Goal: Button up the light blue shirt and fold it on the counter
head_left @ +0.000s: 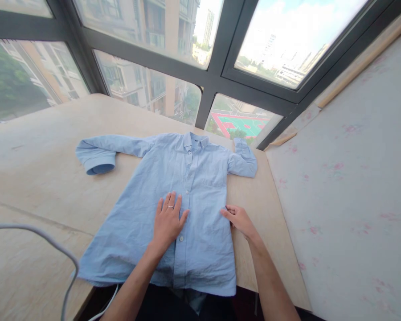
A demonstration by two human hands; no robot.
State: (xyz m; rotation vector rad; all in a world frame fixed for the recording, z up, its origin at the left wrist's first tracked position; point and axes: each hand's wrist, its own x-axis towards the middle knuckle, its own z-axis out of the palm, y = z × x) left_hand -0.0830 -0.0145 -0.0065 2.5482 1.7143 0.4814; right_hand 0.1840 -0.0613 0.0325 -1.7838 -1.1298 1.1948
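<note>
A light blue button-up shirt [183, 187] lies face up on a pale wooden table [40, 169], collar toward the window and buttons fastened. Its left sleeve stretches out to the left with the cuff folded back; its right sleeve is bent up near the table's far right corner. My left hand [169, 220] rests flat on the shirt's front, fingers spread, a ring on one finger. My right hand [239, 218] is at the shirt's right side seam, fingers curled and pinching the fabric edge.
A grey cable [53, 245] arcs over the table's near left part and drops off the front edge. Large windows [147, 84] with dark frames run behind the table. A pale floral wall [354, 178] stands close on the right.
</note>
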